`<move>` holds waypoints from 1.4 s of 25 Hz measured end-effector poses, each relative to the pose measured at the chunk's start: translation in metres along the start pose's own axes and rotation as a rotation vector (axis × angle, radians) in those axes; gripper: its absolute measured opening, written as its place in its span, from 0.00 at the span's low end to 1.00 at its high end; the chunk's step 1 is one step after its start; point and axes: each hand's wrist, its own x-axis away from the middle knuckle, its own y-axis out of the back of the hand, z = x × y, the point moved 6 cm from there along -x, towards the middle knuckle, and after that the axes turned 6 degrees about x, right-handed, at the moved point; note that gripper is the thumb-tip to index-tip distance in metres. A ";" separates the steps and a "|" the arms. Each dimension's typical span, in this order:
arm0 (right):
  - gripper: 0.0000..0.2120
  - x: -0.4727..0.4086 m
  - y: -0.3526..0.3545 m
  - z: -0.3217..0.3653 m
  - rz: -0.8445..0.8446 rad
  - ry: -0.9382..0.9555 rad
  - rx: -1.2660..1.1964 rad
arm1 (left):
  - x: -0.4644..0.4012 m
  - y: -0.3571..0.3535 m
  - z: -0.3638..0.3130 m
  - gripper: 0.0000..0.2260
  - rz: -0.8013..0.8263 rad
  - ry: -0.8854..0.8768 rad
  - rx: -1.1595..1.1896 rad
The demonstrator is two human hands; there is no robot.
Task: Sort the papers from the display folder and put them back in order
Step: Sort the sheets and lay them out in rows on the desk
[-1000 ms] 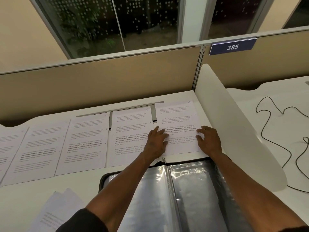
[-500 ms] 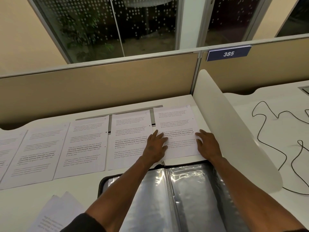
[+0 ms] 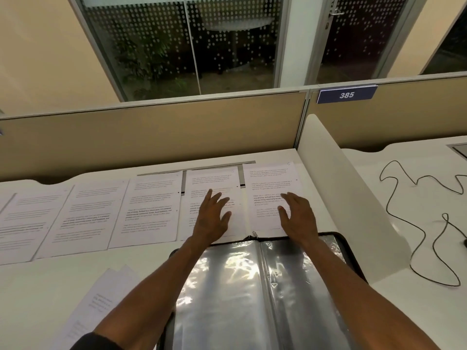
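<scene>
Shifted since a second ago: left hand (image 3: 213, 215) off the rightmost sheet (image 3: 271, 188), now on the neighbouring sheet (image 3: 211, 180); right hand (image 3: 297, 215) further onto the rightmost one. Laying out and checking order, seemingly; next, gathering sheets in sequence for the folder (image 3: 252, 286). Both grips released, fingers spread and nearly flat on paper, grasping nothing. Papers (image 3: 149, 210) in a row on the table (image 3: 38, 299) beyond the open folder; loose sheets (image 3: 101, 299) left of it.

White printed sheets (image 3: 151, 208) are laid on a white desk (image 3: 38, 286); the display folder (image 3: 252, 286) is black-edged, its sleeves clear and glossy.
</scene>
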 end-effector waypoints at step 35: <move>0.27 0.320 -0.159 0.318 0.344 -0.178 0.101 | 0.309 0.221 0.218 0.44 0.076 0.710 -0.024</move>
